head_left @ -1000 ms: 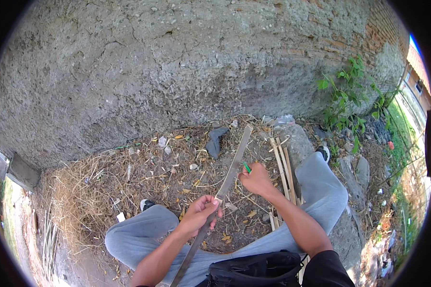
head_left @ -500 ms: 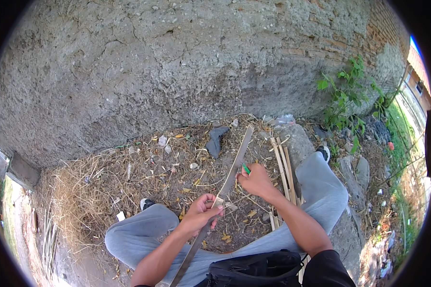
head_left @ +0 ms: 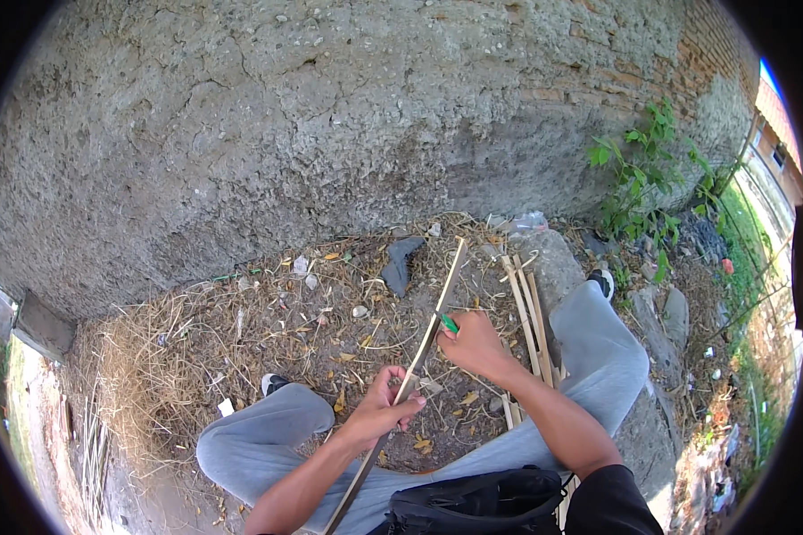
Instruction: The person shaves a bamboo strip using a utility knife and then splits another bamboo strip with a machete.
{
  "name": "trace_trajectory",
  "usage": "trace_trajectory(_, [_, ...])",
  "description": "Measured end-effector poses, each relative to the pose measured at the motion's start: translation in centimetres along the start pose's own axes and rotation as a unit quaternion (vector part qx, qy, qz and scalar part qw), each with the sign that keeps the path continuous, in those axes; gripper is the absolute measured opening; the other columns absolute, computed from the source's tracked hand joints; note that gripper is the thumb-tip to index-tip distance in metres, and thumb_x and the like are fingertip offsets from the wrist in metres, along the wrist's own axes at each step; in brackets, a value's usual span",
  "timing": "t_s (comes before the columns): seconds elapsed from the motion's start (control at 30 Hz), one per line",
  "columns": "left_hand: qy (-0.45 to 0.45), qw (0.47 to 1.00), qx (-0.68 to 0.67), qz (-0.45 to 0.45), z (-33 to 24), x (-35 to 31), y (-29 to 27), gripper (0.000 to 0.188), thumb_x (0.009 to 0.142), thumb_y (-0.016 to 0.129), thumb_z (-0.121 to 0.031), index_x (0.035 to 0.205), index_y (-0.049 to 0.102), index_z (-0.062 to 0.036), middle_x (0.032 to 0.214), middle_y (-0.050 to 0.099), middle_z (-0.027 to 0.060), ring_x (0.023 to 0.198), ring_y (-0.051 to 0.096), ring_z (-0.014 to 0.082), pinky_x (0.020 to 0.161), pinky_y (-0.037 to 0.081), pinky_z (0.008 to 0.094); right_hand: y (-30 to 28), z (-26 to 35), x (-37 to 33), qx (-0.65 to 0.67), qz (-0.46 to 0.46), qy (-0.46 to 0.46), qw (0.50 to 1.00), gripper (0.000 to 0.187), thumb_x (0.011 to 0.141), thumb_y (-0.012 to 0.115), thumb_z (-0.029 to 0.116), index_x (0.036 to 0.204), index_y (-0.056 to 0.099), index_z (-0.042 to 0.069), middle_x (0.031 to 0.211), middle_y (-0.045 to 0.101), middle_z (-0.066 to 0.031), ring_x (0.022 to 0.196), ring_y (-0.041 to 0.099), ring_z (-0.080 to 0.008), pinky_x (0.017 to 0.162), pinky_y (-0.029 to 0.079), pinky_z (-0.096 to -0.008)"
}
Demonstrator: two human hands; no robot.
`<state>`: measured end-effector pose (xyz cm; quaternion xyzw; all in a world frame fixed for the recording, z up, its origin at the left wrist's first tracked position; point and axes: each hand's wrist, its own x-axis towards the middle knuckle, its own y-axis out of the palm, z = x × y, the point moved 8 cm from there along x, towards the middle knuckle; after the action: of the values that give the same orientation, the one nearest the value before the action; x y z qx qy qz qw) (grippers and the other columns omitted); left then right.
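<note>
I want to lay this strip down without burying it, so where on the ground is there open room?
The least cluttered patch is the litter-strewn ground between the dry grass heap and the bamboo strip, below the wall. It is crowded right of the right hand, where cut slats lie against a stone.

Bamboo strip in left hand, green-handled tool in right hand.
</note>
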<state>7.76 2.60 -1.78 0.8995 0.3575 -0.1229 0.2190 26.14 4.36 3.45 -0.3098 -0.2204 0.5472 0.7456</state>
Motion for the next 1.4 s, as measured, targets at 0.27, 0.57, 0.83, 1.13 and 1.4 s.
trace_trajectory(0.27, [-0.055, 0.992, 0.103, 0.047, 1.7, 0.8, 0.3, 0.035, 0.087, 0.069, -0.011, 0.103, 0.038, -0.0099, 0.074, 0.044, -0.0024, 0.058, 0.044, 0.0057, 0.048, 0.036, 0.0236, 2.3, -0.1, -0.4, -0.184, -0.002, -0.084, 0.979, 0.013, 0.077, 0.06, 0.014, 0.083, 0.07, 0.008, 0.073, 0.067, -0.0215, 0.072, 0.068, -0.0394, 0.069, 0.054, -0.0509])
trace_trajectory(0.57, [-0.052, 0.998, -0.019, -0.001, 0.6, 0.2, 0.6, 0.022, 0.101, 0.05, -0.029, 0.101, 0.044, -0.0077, 0.072, 0.047, -0.0002, 0.052, 0.044, 0.0087, 0.043, 0.036, 0.0235, 3.2, -0.3, -0.4, -0.181, 0.023, -0.085, 0.98, 0.015, 0.073, 0.061, 0.013, 0.083, 0.07, 0.007, 0.07, 0.066, -0.0203, 0.07, 0.066, -0.0391, 0.068, 0.053, -0.051])
trace_trajectory(0.83, [-0.081, 0.993, -0.077, -0.032, 1.3, 0.7, -0.6, 0.037, 0.106, 0.031, -0.037, 0.102, 0.048, -0.0042, 0.073, 0.049, 0.0027, 0.051, 0.045, 0.0104, 0.044, 0.04, 0.0267, 4.1, -0.6, -0.2, -0.169, 0.01, -0.09, 0.981, 0.012, 0.073, 0.061, 0.015, 0.081, 0.068, 0.009, 0.07, 0.066, -0.0196, 0.07, 0.066, -0.04, 0.068, 0.052, -0.0526])
trace_trajectory(1.13, [-0.051, 0.994, -0.079, -0.057, 0.5, 1.6, -0.8, 0.032, 0.105, 0.037, -0.031, 0.104, 0.05, -0.0014, 0.074, 0.054, 0.0073, 0.05, 0.051, 0.0156, 0.047, 0.048, 0.0321, 3.9, -0.3, 0.0, -0.169, 0.007, -0.083, 0.982, 0.013, 0.073, 0.06, 0.015, 0.082, 0.069, 0.009, 0.07, 0.066, -0.0199, 0.069, 0.066, -0.04, 0.067, 0.051, -0.0527])
trace_trajectory(1.4, [-0.081, 0.993, -0.065, -0.053, 1.3, 2.8, -0.8, 0.042, 0.105, 0.03, -0.035, 0.091, 0.053, -0.0034, 0.061, 0.047, 0.0013, 0.047, 0.044, 0.0114, 0.04, 0.037, 0.027, 3.6, -0.1, 0.2, -0.199, 0.004, -0.08, 0.977, 0.013, 0.076, 0.058, 0.014, 0.081, 0.069, 0.009, 0.071, 0.066, -0.021, 0.068, 0.066, -0.0398, 0.065, 0.052, -0.0503])
